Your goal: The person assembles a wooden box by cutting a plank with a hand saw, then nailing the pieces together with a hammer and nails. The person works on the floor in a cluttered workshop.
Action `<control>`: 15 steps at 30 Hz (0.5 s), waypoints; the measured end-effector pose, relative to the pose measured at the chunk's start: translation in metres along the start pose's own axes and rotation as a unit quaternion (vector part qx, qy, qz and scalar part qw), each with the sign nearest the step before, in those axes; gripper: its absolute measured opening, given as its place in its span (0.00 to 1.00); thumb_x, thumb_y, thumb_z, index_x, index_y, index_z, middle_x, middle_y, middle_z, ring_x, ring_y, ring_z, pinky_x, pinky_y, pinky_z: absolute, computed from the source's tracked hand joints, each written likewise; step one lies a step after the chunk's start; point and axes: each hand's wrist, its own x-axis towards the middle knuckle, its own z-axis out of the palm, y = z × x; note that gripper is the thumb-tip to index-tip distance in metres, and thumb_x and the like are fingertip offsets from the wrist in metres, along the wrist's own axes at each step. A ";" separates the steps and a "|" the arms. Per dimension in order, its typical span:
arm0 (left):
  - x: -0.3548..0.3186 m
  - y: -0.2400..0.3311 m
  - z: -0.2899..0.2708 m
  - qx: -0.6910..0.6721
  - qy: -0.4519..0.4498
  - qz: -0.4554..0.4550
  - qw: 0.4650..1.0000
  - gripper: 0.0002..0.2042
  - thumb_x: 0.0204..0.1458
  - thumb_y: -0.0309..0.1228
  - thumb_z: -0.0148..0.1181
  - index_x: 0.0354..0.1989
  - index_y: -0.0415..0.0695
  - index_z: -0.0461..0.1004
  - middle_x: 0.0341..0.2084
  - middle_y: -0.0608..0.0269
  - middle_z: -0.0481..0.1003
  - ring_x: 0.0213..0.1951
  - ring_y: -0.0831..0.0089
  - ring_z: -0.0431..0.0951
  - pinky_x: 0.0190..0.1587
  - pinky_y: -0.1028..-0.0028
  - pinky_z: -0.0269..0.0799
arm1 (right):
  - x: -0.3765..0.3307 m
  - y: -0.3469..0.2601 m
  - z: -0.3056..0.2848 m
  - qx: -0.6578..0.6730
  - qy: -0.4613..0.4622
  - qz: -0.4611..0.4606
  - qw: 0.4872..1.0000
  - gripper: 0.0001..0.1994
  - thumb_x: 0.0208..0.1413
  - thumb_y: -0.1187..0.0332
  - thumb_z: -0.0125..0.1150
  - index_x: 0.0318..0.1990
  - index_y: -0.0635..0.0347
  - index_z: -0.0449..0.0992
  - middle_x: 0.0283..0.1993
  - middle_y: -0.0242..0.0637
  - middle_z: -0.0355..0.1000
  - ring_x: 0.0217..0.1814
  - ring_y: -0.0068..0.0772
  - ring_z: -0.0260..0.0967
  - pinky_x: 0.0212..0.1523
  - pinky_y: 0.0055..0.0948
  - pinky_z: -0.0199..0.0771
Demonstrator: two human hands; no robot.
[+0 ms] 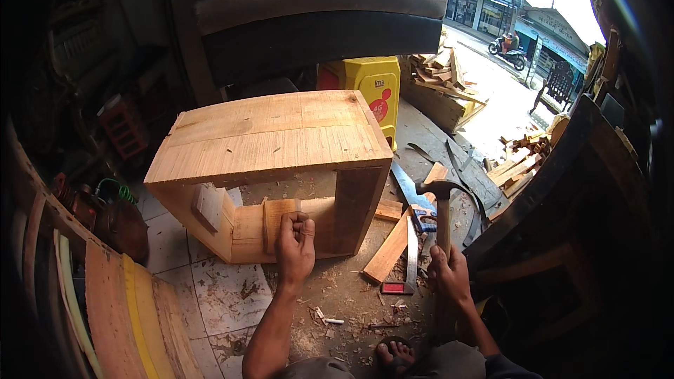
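A raw wooden box frame (270, 137) stands on the floor, open toward me. My left hand (295, 242) reaches into its opening with fingers pinched together against a small upright wooden block (275, 221) on the inner board; whether a nail sits between the fingers I cannot tell. My right hand (449, 274) grips the wooden handle of a claw hammer (441, 200), head raised to the right of the frame.
A handsaw (411, 193), a metal square (409, 263) and loose wood offcuts (387, 249) lie right of the frame. A yellow plastic stool (372, 91) and a dark sofa stand behind it. Curved boards (133, 316) lean at left. Sawdust covers the tiled floor; my foot (393, 354) is below.
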 end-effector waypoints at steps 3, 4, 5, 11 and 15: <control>-0.022 -0.113 0.016 -0.084 -0.095 -0.247 0.961 0.23 0.64 0.45 0.63 0.54 0.38 0.68 0.35 0.66 0.71 0.33 0.81 0.68 0.36 0.79 0.67 | -0.013 0.045 0.004 0.084 -0.003 0.159 0.984 0.14 0.70 0.53 0.58 0.43 0.54 0.67 0.23 0.24 0.60 0.18 0.17 0.57 0.17 0.24 0.60; -0.026 -0.139 0.020 -0.068 -0.086 -0.222 0.969 0.27 0.63 0.47 0.65 0.56 0.36 0.68 0.39 0.62 0.73 0.39 0.76 0.72 0.43 0.74 0.69 | -0.014 0.049 0.003 0.087 0.003 0.204 0.975 0.15 0.70 0.53 0.58 0.43 0.54 0.67 0.23 0.25 0.61 0.18 0.18 0.57 0.17 0.24 0.60; -0.027 -0.140 0.029 -0.052 -0.087 -0.172 0.980 0.31 0.61 0.51 0.65 0.58 0.35 0.67 0.41 0.59 0.74 0.43 0.73 0.73 0.48 0.71 0.70 | -0.020 0.059 -0.002 0.071 0.001 0.200 0.977 0.15 0.69 0.52 0.59 0.43 0.55 0.68 0.24 0.24 0.61 0.19 0.17 0.58 0.18 0.24 0.61; 0.003 -0.146 0.068 -0.057 -0.173 -0.068 0.981 0.48 0.54 0.69 0.59 0.65 0.32 0.66 0.54 0.48 0.75 0.58 0.61 0.74 0.60 0.65 0.68 | -0.016 0.065 -0.022 0.016 -0.013 0.170 0.985 0.16 0.68 0.54 0.61 0.45 0.58 0.70 0.25 0.23 0.62 0.22 0.15 0.59 0.21 0.23 0.63; -0.006 -0.139 0.088 -0.058 -0.138 -0.099 0.984 0.42 0.58 0.67 0.56 0.58 0.33 0.72 0.47 0.52 0.79 0.52 0.65 0.76 0.55 0.67 0.70 | -0.023 0.062 -0.033 -0.018 0.015 0.165 0.986 0.15 0.68 0.56 0.61 0.44 0.58 0.71 0.25 0.24 0.63 0.23 0.15 0.61 0.23 0.23 0.65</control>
